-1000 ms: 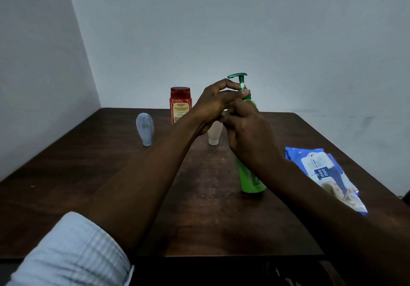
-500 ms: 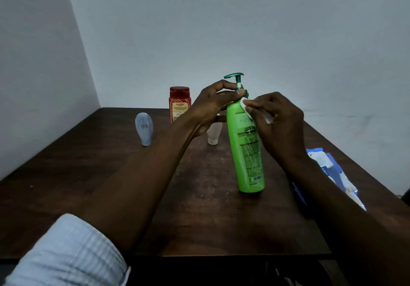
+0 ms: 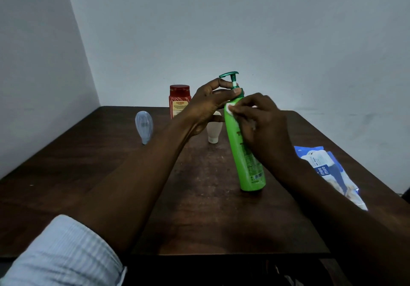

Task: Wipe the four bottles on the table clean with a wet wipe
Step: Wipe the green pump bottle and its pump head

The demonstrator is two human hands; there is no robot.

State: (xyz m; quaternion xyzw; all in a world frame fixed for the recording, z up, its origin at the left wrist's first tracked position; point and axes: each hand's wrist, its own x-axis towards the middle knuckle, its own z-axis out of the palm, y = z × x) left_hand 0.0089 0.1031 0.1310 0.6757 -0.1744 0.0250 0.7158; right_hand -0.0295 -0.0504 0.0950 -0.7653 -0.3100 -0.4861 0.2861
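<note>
At the shoulder of the green pump bottle [image 3: 240, 152], my right grip [image 3: 264, 128] now rubs its pinched wet wipe [image 3: 229, 108] further left; left grip [image 3: 208, 105] pinches the neck. Wiping continues.

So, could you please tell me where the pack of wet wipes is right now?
In the head view, the wet-wipe pack lies flat on the right side of the table, near its right edge, just right of the green pump bottle.

Dark wooden table [image 3: 199, 219] set in a dim corner of pale walls [image 3: 244, 30].
</note>
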